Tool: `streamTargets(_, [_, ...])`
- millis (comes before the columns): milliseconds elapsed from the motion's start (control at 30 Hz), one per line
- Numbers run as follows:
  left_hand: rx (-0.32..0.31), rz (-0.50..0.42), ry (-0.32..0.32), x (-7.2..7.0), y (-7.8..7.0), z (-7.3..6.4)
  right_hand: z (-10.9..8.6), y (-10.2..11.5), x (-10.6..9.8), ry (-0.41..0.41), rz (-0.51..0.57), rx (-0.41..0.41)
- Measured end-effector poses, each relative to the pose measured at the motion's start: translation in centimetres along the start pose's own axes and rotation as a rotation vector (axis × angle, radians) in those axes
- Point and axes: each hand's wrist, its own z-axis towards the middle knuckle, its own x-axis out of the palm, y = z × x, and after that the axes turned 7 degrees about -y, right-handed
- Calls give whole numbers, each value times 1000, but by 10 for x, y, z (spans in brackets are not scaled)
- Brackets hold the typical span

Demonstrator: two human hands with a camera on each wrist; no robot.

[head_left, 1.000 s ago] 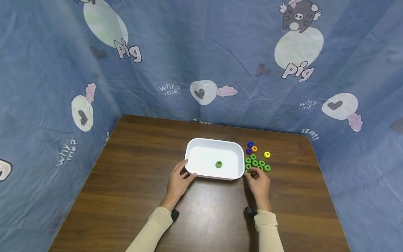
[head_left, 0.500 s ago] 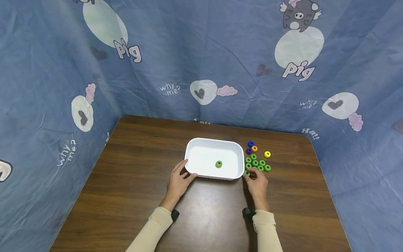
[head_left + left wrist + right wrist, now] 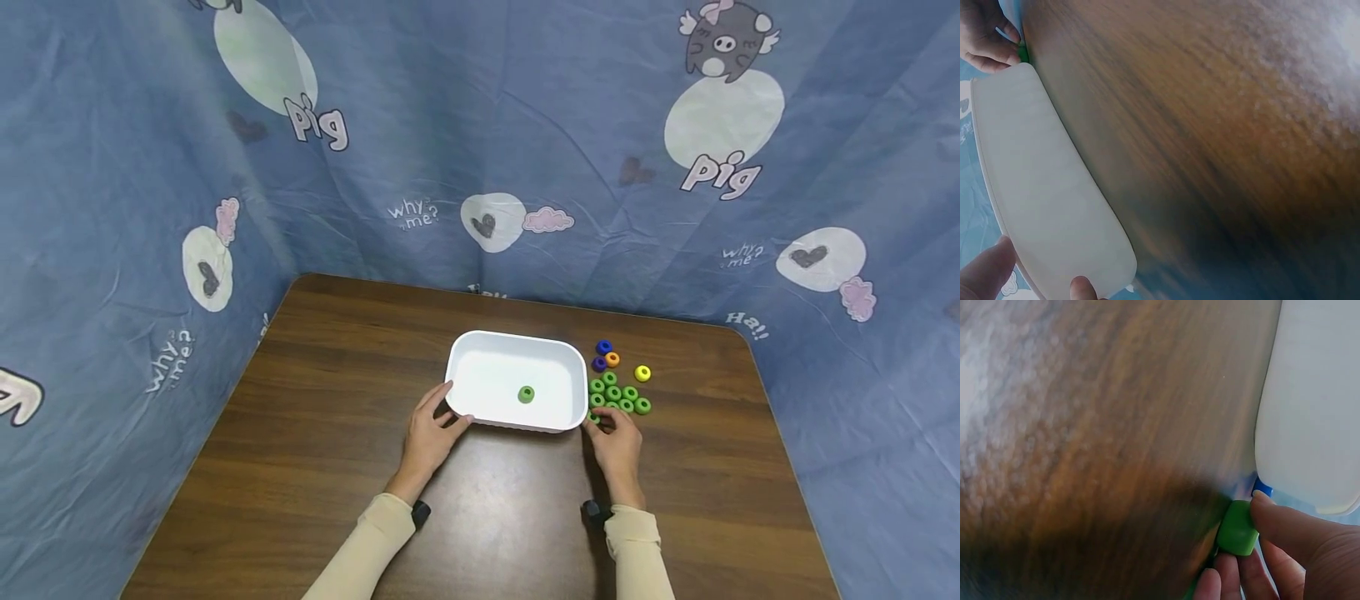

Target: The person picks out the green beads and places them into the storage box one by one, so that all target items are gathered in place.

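A white rectangular plastic box (image 3: 517,421) stands on the table with one green ring-shaped bead (image 3: 527,394) on its floor. My left hand (image 3: 428,437) grips the box's near left corner, its thumb on the front wall and a finger at the side rim. By the near right corner, my right hand (image 3: 618,446) pinches another green bead (image 3: 1238,528) between thumb and fingers, low at the tabletop beside the box. Several more green beads (image 3: 629,392) lie just beyond that hand, some partly hidden by its fingers.
Behind the green beads lie two blue-purple beads (image 3: 604,347), an orange bead (image 3: 612,359) and a yellow bead (image 3: 642,373). The brown wooden table (image 3: 337,358) ends at a patterned blue cloth (image 3: 420,150) behind and at both sides.
The right hand has shifted slightly left toward the box's corner, with its fingers at the nearest green bead. The left hand keeps its place on the box. The whole head view has shifted a little.
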Motion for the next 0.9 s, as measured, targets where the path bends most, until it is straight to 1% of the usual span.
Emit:
streamTargets(267, [1,-16,2,2,0,0,-1,2,-2,10,-10,13])
streamTargets(433, [-3,-19,1,1,1,1,0,4,-3,11,-39,-1])
streamTargets(600, [-5,-25,4,0,2,0,0,5,-4,27,-64,10])
streamTargets(900, [-4,-22,9,1,2,1,-1,5,-4,32,-61,18])
